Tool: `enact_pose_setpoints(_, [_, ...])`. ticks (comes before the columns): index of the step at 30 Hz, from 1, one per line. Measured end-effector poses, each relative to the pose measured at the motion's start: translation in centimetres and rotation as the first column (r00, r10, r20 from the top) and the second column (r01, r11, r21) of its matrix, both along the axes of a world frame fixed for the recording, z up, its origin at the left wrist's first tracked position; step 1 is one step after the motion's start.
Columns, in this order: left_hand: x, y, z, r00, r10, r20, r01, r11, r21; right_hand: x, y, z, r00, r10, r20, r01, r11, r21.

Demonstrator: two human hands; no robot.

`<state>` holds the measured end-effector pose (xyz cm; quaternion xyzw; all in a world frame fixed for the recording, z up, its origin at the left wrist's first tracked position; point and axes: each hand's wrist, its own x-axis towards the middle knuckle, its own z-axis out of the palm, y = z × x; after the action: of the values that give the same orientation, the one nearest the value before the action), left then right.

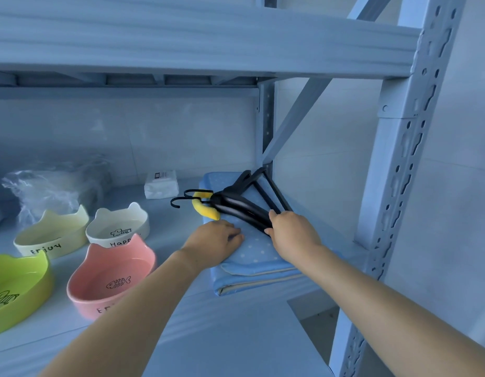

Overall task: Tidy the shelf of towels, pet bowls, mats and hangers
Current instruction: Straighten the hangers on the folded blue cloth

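A bundle of black hangers [241, 204] lies on a folded blue dotted mat [252, 254] at the right end of the shelf, hooks pointing left. A yellow piece [204, 209] sits under the hooks. My right hand [293, 231] grips the near end of the hangers. My left hand [215, 239] rests palm down on the mat, fingers curled, just left of the hangers. Several cat-eared pet bowls stand at the left: cream [53, 235], white [119, 227], pink [113, 278], green [15, 289].
A crumpled clear plastic bag [53, 191] lies at the back left, and a white folded pack [161, 185] at the back middle. The shelf's perforated upright [393, 186] and a diagonal brace [295, 121] stand right of the mat. An upper shelf board [181, 39] runs overhead.
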<state>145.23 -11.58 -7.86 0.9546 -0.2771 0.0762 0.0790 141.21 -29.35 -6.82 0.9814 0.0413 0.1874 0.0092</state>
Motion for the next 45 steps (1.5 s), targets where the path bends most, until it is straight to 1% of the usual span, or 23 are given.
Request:
enact_pose_setpoints(3, [-0.3,0.1,-0.1,1.0,-0.006,-0.012,0.005,1.0,-0.005,-0.2,-0.1,0.0,1.0,0.004,-0.016,-0.004,1.0,-0.002])
enact_pose_setpoints(7, [-0.5,0.4,-0.3,0.999,-0.019,-0.042,0.018,1.0,-0.022,-0.8,-0.5,0.0,0.999,0.035,-0.03,-0.032,0.995,0.092])
enact_pose_setpoints(10, [-0.5,0.7,-0.4,0.998,-0.027,-0.053,0.026,0.999,-0.024,-0.8,-0.5,0.0,0.999,0.034,-0.031,-0.03,0.993,0.116])
enact_pose_setpoints(12, [-0.5,0.7,-0.4,0.998,-0.035,-0.05,0.034,0.999,-0.035,-0.6,-0.4,0.0,1.0,0.016,-0.019,-0.014,0.997,0.081])
enact_pose_setpoints(14, [-0.5,0.6,-0.4,0.998,-0.041,-0.044,0.039,0.998,-0.05,-0.6,-0.2,-0.1,1.0,0.003,-0.008,-0.003,1.0,0.005])
enact_pose_setpoints(16, [-0.3,0.6,-0.5,0.998,-0.044,-0.039,0.041,0.998,-0.055,-0.7,-0.1,-0.1,1.0,-0.007,-0.01,0.007,1.0,-0.011])
enact_pose_setpoints(20, [0.1,0.6,-0.7,0.998,-0.045,-0.053,0.041,0.997,-0.067,-0.8,-0.2,0.2,1.0,-0.011,-0.027,0.014,0.993,0.121])
enact_pose_setpoints(22, [0.1,0.6,-0.9,0.997,-0.046,-0.055,0.041,0.996,-0.082,-0.8,-0.4,0.3,1.0,0.0,-0.025,0.003,0.989,0.148])
enact_pose_setpoints(26, [0.0,-0.1,-1.2,0.998,-0.041,-0.057,0.034,0.992,-0.121,-0.8,-1.0,0.5,1.0,0.004,-0.006,-0.003,0.985,0.173])
enact_pose_setpoints(30, [0.1,-1.9,-1.1,0.998,-0.046,-0.05,0.041,0.995,-0.088,-0.6,-2.7,0.8,1.0,0.008,-0.011,-0.006,0.983,0.182])
enact_pose_setpoints(38, [0.5,-5.5,-0.7,0.997,-0.031,-0.075,0.026,0.998,-0.061,-0.3,-6.5,0.6,1.0,0.027,-0.004,-0.025,0.956,0.291])
enact_pose_setpoints(45, [0.5,-7.0,-1.0,0.999,0.025,-0.024,-0.027,0.998,-0.061,0.1,-8.0,0.4,0.997,0.072,-0.024,-0.062,0.959,0.277])
